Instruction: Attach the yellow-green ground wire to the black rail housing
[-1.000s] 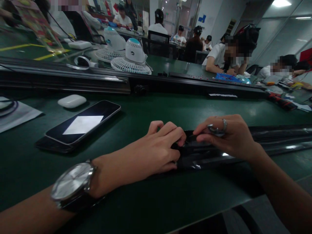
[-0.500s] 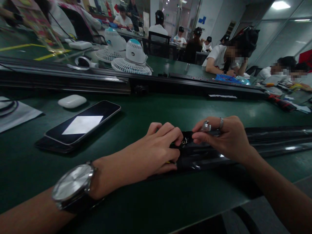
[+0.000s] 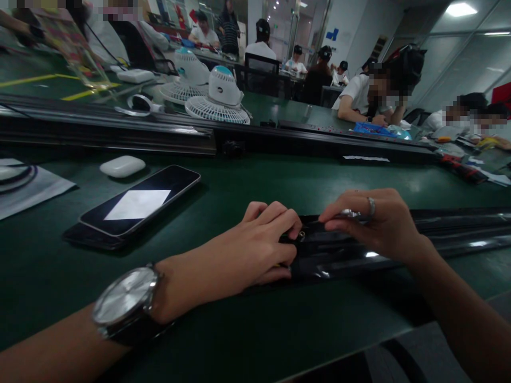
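A long, glossy black strip (image 3: 451,226) lies across the green table in front of me. My left hand (image 3: 267,242), with a watch on its wrist, rests on the strip's left end, fingers curled round it. A bit of yellow shows under those fingers; what it belongs to is hidden. Beside the left fingertips is a small gold-coloured ring-shaped piece (image 3: 302,234) on the strip. Just above the strip, thumb and forefinger of my right hand (image 3: 371,223) are pinched together. A small shiny metal piece (image 3: 350,214) shows there; whether it is held or worn I cannot tell.
A phone (image 3: 139,202) and a white case (image 3: 122,166) lie to the left, near a sheet of paper (image 3: 35,186). Long dark rails (image 3: 319,142) cross the table behind. Beyond them stand white fans (image 3: 223,96). Several people sit farther back.
My right hand has drawn slightly to the right and turned, so the shiny metal piece now shows edge-on. The left hand keeps its place on the strip.
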{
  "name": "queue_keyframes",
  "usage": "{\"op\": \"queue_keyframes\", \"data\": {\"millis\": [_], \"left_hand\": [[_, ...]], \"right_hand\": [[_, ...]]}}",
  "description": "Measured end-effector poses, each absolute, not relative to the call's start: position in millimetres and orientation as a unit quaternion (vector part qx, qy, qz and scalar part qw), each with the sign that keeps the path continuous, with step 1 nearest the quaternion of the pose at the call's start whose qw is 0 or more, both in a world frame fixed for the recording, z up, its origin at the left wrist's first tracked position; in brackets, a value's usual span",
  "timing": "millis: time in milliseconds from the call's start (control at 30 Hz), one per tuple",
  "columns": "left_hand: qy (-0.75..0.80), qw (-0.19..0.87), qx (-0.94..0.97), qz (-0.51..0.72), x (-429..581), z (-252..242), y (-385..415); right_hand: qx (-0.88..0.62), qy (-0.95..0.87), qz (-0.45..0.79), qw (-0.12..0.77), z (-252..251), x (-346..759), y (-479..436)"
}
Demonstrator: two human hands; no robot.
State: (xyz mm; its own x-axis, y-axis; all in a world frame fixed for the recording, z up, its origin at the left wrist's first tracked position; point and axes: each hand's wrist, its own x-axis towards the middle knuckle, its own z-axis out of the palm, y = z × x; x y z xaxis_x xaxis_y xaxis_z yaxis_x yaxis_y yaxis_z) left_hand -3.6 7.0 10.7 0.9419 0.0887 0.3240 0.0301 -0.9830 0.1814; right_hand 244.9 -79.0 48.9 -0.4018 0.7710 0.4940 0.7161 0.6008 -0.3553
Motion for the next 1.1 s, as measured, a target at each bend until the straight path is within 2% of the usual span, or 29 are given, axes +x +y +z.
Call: {"op": "queue_keyframes", "data": {"millis": [433,767,933,1100], "left_hand": [[0.035,0.085,0.98,0.177,-3,8,7],[0.032,0.093,0.981,0.166,-4,10,6],[0.037,0.087,0.983,0.155,-4,12,6],[0.029,0.084,0.984,0.155,-4,12,6]], "right_hand": [[-0.511,-0.762,0.072,0.391,41,233,-80],[-0.489,-0.796,0.051,0.353,38,233,-78],[-0.405,-0.86,0.076,0.302,45,244,-77],[-0.407,-0.857,0.055,0.311,51,251,-80]]}}
